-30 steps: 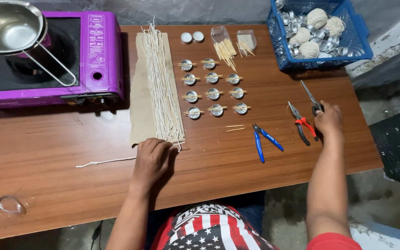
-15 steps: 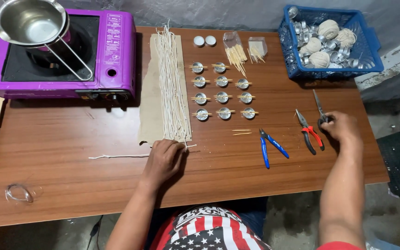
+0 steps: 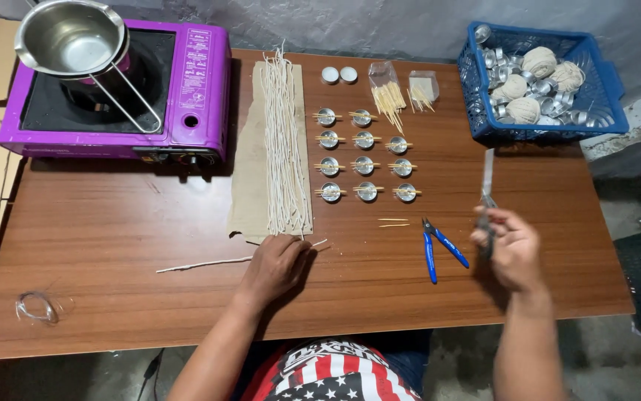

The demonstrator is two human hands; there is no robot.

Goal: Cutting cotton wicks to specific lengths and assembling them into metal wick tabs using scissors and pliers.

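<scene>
Your left hand [image 3: 276,266] lies on the wooden table [image 3: 98,252], fingers curled down onto one pale wick string [image 3: 209,263] just below the near end of the wick bundle [image 3: 285,141]; whether it pinches the string you cannot tell. Your right hand [image 3: 510,249] is raised off the table, closed around the handles of a pair of scissors [image 3: 487,194], blades pointing away, motion-blurred. Blue-handled pliers [image 3: 439,245] lie between your hands. Further out: rows of small metal cups [image 3: 365,162] with sticks laid across them. Beyond these, two clear plastic bags of sticks [image 3: 402,89]. Far right, a blue basket [image 3: 543,134] with string balls and cups. Far left, a purple stove [image 3: 202,89], white label panel on its right side, with a steel pan [image 3: 68,37] on it.
</scene>
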